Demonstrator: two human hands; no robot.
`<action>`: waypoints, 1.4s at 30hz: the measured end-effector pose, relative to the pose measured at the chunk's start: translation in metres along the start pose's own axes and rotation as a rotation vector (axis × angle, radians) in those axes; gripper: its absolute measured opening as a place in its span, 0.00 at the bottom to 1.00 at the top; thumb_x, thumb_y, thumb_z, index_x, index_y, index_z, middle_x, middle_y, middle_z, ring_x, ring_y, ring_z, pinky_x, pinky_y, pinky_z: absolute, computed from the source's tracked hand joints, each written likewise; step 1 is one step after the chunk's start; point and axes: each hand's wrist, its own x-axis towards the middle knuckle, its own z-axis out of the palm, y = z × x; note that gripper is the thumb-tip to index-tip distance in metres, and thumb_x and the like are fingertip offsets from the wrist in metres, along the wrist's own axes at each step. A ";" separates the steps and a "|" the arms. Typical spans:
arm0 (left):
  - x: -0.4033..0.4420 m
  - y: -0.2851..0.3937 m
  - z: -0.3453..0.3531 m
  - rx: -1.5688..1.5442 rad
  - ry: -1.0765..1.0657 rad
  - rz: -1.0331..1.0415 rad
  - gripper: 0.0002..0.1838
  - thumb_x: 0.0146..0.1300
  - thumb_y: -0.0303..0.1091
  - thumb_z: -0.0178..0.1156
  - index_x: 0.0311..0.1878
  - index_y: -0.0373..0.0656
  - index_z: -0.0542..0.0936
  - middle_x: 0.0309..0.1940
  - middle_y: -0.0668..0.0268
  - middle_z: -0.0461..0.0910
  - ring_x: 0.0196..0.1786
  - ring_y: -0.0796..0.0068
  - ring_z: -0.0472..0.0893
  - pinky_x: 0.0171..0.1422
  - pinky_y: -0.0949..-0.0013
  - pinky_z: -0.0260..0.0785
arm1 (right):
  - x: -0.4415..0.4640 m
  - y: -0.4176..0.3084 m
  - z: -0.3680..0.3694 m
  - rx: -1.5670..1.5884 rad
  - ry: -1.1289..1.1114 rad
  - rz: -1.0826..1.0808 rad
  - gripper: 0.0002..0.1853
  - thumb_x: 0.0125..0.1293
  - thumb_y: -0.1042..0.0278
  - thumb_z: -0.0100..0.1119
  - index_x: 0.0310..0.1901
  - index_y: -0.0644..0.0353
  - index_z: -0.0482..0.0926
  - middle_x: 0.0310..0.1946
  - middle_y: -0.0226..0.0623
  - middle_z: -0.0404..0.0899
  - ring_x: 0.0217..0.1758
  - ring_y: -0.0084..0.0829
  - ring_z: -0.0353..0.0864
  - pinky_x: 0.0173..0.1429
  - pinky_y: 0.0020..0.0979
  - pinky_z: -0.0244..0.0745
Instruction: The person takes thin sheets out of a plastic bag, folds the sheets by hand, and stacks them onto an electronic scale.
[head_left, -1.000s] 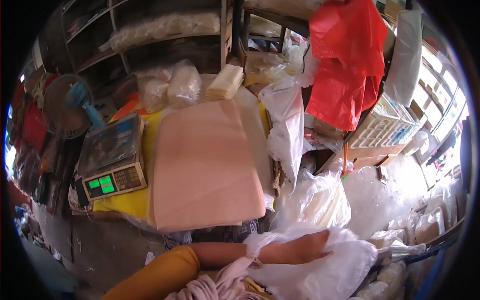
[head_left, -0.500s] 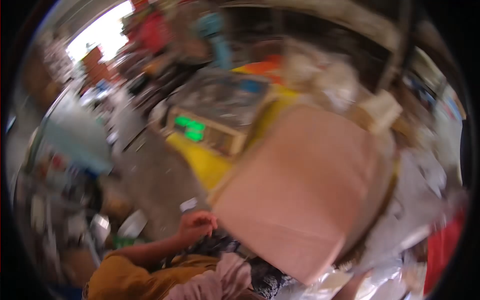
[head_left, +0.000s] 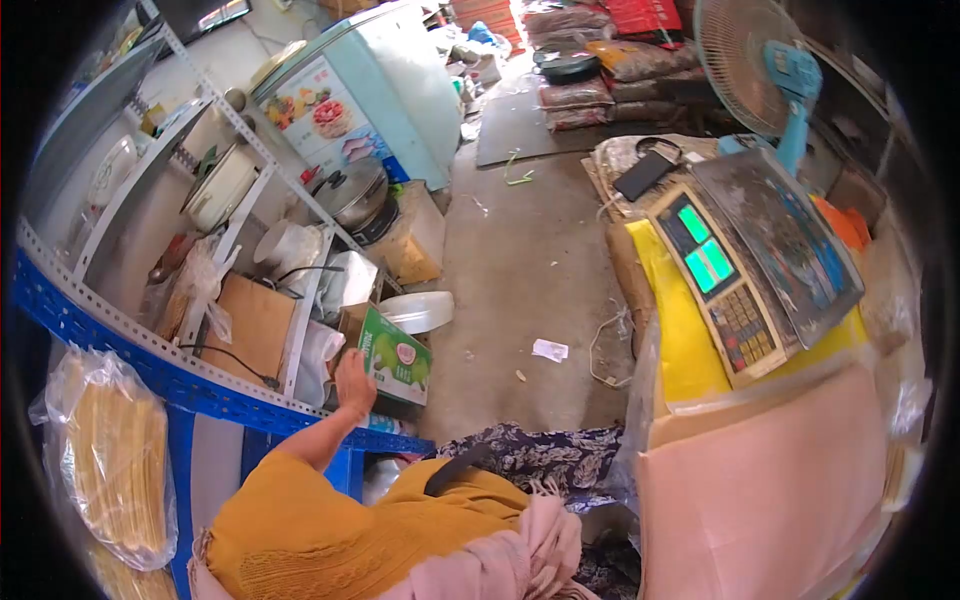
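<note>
My left hand (head_left: 354, 385) reaches out from a mustard sleeve (head_left: 290, 515), in front of the near left edge of a green printed carton (head_left: 397, 357). Its fingers look curled in. Whether they touch the carton, or have anything inside them, I cannot tell. My right hand is out of view. At the lower right lies a large pinkish-brown cardboard piece (head_left: 765, 480). Beyond it a weighing scale (head_left: 735, 290) with lit green displays rests on a yellow sheet (head_left: 655, 300).
On the left, a metal shelf rack (head_left: 130, 365) holds pots and a wooden board (head_left: 250, 325). A bag of yellowish sticks (head_left: 110, 460) hangs near its blue edge. A refrigerator (head_left: 400, 90), a lidded pan (head_left: 352, 195), a fan (head_left: 790, 75) and stacked sacks (head_left: 640, 95) stand farther off.
The view has swung left and sharpened. The scale and cardboard now appear farther right. My left hand, earlier near the cardboard's corner, now shows in front of the green carton.
</note>
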 end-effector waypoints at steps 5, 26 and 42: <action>0.032 -0.080 0.016 0.191 0.106 -0.566 0.22 0.56 0.28 0.51 0.56 0.34 0.70 0.58 0.51 0.67 0.62 0.51 0.67 0.67 0.55 0.57 | -0.010 -0.003 0.026 -0.018 -0.083 0.053 0.20 0.64 0.61 0.55 0.53 0.65 0.68 0.46 0.41 0.71 0.45 0.34 0.73 0.50 0.35 0.71; 0.080 -0.191 0.059 0.153 -0.343 -0.807 0.17 0.61 0.39 0.53 0.49 0.39 0.75 0.43 0.46 0.78 0.48 0.48 0.78 0.51 0.52 0.71 | -0.072 -0.024 0.014 -0.056 0.002 0.175 0.24 0.66 0.61 0.53 0.59 0.64 0.63 0.53 0.43 0.67 0.51 0.38 0.71 0.55 0.39 0.70; 0.286 0.072 -0.073 -0.219 0.498 0.075 0.11 0.57 0.24 0.47 0.39 0.45 0.78 0.33 0.51 0.79 0.35 0.49 0.78 0.35 0.52 0.68 | -0.089 0.043 -0.100 0.347 0.115 0.133 0.27 0.67 0.61 0.52 0.63 0.63 0.59 0.59 0.45 0.64 0.56 0.41 0.69 0.58 0.42 0.69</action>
